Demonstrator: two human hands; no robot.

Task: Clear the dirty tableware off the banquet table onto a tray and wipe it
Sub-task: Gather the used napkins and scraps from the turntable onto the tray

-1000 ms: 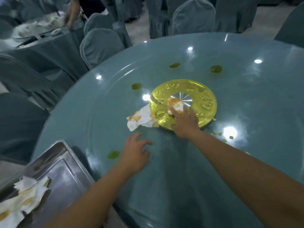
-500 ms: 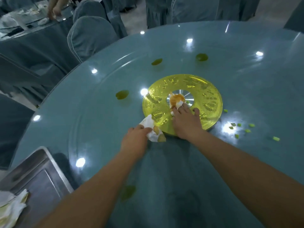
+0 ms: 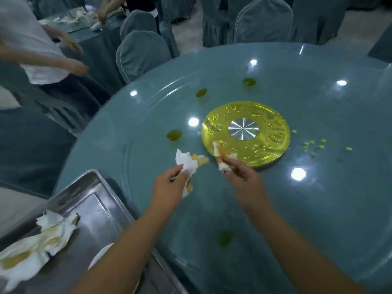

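A round teal glass banquet table carries a gold disc with a silver hub at its centre. My left hand grips a crumpled white napkin stained orange, lifted just above the glass left of the disc. My right hand pinches a second sauce-stained napkin at the disc's near edge. A steel tray sits at the table's lower left edge and holds a pile of soiled napkins.
Green sauce spots and small green scraps dot the glass around the disc. Covered chairs ring the table's far side. A person in white stands at the left by another table.
Both hands pulled back toward me with the napkins; the right one dragged its napkin off the disc's hub to the near rim. The tray came further into view.
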